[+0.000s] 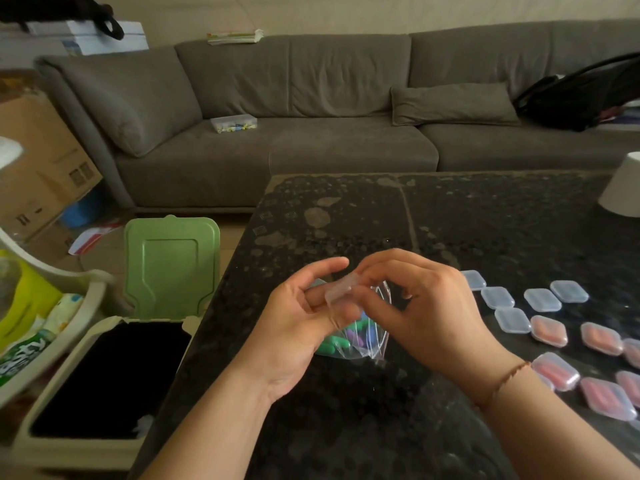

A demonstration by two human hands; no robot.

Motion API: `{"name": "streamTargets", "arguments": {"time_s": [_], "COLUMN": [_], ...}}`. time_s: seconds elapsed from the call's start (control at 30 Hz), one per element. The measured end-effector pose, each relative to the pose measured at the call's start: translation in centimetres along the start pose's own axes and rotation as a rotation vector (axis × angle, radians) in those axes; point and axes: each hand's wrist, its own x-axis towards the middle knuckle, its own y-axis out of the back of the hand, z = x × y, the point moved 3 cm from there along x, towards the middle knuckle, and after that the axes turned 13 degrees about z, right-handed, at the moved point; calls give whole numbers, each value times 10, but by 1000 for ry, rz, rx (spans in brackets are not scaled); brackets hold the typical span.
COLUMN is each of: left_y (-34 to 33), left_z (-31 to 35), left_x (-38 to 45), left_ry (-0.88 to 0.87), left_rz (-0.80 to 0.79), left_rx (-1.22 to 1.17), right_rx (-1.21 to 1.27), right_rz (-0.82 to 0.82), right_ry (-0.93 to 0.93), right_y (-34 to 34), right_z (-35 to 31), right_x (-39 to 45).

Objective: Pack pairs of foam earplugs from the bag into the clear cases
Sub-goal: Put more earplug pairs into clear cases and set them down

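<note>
A clear plastic bag with green, purple and blue foam earplugs rests on the dark table between my hands. My left hand holds the bag's top edge together with a small clear case. My right hand pinches that case from the other side with thumb and fingers. Several empty clear cases lie to the right. Nearer me sit several shut cases with pink earplugs.
The dark speckled table has a white upturned cup at its far right. An open bin with a green lid stands left of the table. A grey sofa lies beyond.
</note>
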Motion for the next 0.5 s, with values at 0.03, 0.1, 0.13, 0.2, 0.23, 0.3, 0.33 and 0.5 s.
{"name": "streamTargets", "arguments": {"time_s": [0.03,0.1,0.13,0.2,0.23,0.3,0.33,0.5], "left_y": [-1,6,12,30,39,53,59,69], "left_z": [3,5,6,7,7,5,5,-1], "left_x": [-1,2,6,16,20,28,31,39], "left_ry": [-30,-45,-22,29,46,66,70,34], "left_rz": [-21,35,107,292,385,538,596,652], "left_rx": [83,85,13,-143,-191,-199,-151,136], "right_rx": [-3,-15,-30,-137,-229,-386,-433,-436], "right_rz": [-6,9,29,-1,-86,-310,-404,-470], "right_ry": [-24,-101,-180,-381,-451,-474,-440,-210], "right_y": [-1,-1,0,4,4,-1,-5,-33], "right_z": [0,3,7,22,29,37,36,35], "right_x": [0,0,0,0,-2,-8,-11,-24]}}
